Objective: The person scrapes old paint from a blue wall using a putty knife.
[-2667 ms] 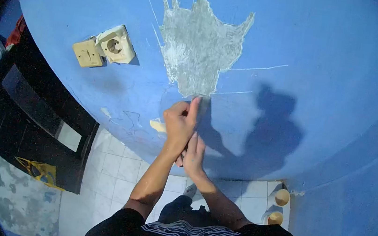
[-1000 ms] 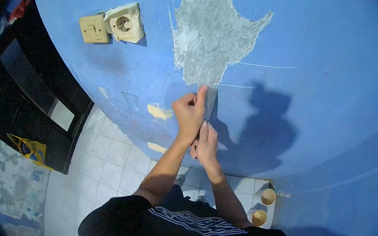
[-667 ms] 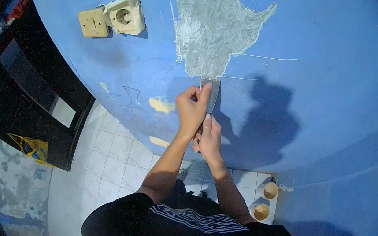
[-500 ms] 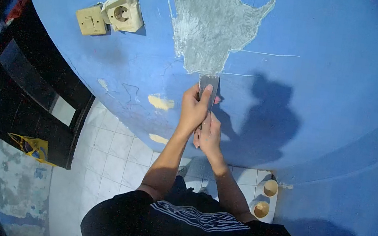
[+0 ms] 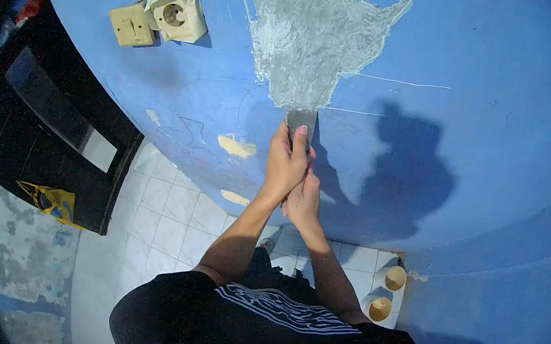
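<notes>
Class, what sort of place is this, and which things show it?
Probably a room in a home: a blue wall with a socket and a grey patch, and a tiled floor.

Here goes the left hand (image 5: 288, 167), sliding down from the grey patch (image 5: 312, 39)! The thumb that almost met the patch's lower edge drops clear, and the scraper (image 5: 300, 116) shows its grey blade right below it. That curled fist unrolls, fingertips now peeking out past the blade, bunching nearer the right hand (image 5: 304, 204). And the patch's topmost spikes have gone out of view!
</notes>
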`<move>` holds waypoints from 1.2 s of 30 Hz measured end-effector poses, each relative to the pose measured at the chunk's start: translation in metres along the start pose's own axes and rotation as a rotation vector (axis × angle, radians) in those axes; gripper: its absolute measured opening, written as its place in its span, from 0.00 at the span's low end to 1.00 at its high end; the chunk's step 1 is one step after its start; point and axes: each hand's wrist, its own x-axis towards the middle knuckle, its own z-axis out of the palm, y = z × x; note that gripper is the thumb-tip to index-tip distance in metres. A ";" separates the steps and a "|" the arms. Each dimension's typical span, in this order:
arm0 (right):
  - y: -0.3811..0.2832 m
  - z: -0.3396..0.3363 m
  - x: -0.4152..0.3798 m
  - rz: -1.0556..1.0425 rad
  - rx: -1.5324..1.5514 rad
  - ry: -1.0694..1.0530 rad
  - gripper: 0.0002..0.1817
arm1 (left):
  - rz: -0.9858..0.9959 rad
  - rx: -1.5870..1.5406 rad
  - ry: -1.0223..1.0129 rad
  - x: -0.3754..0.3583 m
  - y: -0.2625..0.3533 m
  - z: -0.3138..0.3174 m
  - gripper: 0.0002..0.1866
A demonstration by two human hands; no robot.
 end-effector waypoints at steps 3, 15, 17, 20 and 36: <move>0.005 -0.009 0.003 -0.158 -0.093 0.016 0.19 | 0.006 -0.016 0.045 -0.004 0.000 0.011 0.11; -0.040 -0.034 -0.002 0.129 0.067 -0.125 0.21 | 0.044 -0.068 0.074 -0.001 0.004 0.027 0.11; -0.033 -0.030 0.000 0.046 -0.008 -0.131 0.19 | 0.028 -0.114 0.033 -0.004 0.000 0.020 0.11; -0.032 -0.023 -0.007 0.083 0.071 -0.089 0.18 | 0.003 -0.129 -0.014 -0.003 0.001 0.016 0.11; -0.014 -0.016 0.002 0.021 -0.049 -0.020 0.17 | 0.022 -0.079 0.017 0.001 -0.002 0.012 0.12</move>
